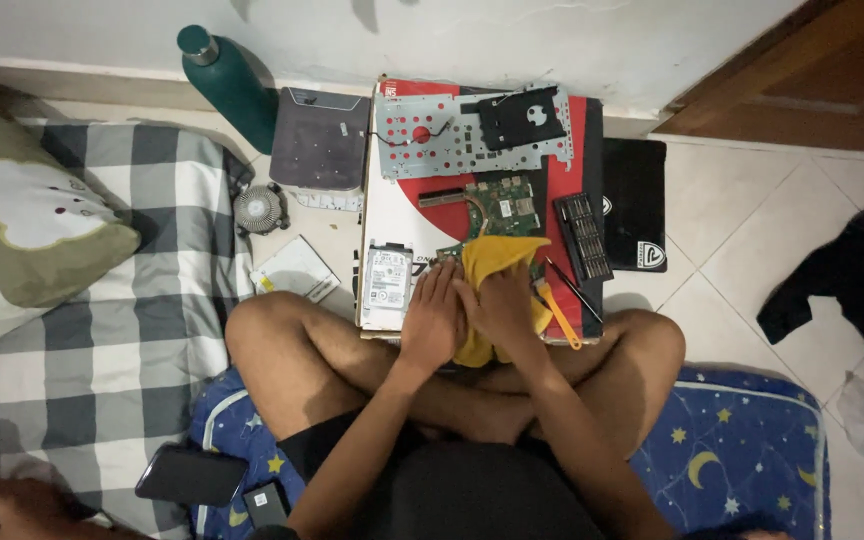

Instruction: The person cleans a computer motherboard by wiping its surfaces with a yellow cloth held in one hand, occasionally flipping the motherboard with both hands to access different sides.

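Two hands at work over a red-and-white cardboard box (384, 215) lying flat on the tiled floor as a makeshift surface, in front of a person sitting cross-legged.

Left hand (432, 318): laid flat, fingers together, steadying beside the cloth, just right of a silver hard drive (388, 278).

Right hand (508, 305): pressed down and closed over a yellow cloth (492, 255), bunched on the near edge of a green circuit board (500, 205). What lies under the cloth cannot be told.

On the box, far end: grey perforated metal bracket (452, 135) carrying a black plate (524, 118).

On the box, right side: black case of screwdriver bits (582, 235), a thin black driver (574, 288), an orange-handled tool (558, 318) touching the cloth.

Off the box: dark grey casing (320, 138), round cooling fan (260, 208), white booklet (296, 268), black pouch (636, 202), teal bottle (227, 85) leaning on the wall.

At the person's left: checked mattress (102, 330) with a cushion (32, 225); black phone (192, 474) near the knee.

Risks, as judged: hard rubbing could snag cloth fibres on board components or bend them; the board is bare, so static from the fabric may harm it. The hard drive sits at the box edge and a nudge from the left forearm could tip it off. The orange-handled tool could be dragged along with the cloth.
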